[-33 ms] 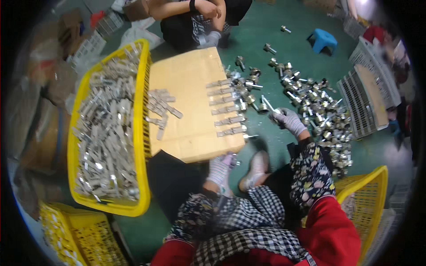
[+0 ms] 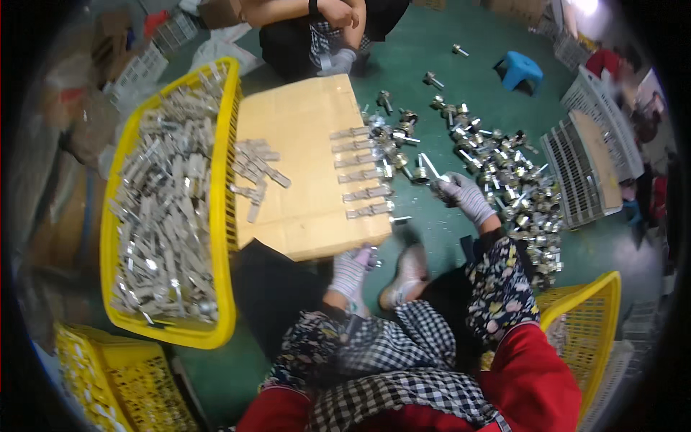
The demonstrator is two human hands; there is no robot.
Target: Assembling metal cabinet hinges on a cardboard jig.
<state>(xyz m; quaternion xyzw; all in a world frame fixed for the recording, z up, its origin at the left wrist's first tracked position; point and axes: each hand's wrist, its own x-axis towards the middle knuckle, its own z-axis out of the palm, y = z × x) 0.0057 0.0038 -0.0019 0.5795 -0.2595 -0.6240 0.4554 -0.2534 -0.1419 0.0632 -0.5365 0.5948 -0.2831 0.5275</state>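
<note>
My right hand [image 2: 468, 198], in a striped grey-white glove, is closed round a bolt-like metal part [image 2: 430, 167]. Its silver shaft points up and away; the grip covers the rest. My left hand [image 2: 350, 273], gloved alike, is low by the near edge of a tan board-like surface [image 2: 309, 230]. Its fingers are curled, with a shiny bit beside the tips; what they hold is hidden. Several flat grey metal clips [image 2: 367, 193] lie in a row along the surface's right edge. A loose group of similar clips [image 2: 258, 169] is on its left part.
A yellow basket [image 2: 224, 216] full of clips stands left. Metal bolts with round heads [image 2: 497, 165] are scattered on the green floor to the right. A blue stool [image 2: 521, 70], a grey crate [image 2: 572, 169] and another yellow basket [image 2: 612, 317] are around. A person crouches opposite, gloved hand [image 2: 338, 61] lowered.
The whole view has shifted slightly, so things sit a little further left. My right hand still grips the metal part; the clips keep their places.
</note>
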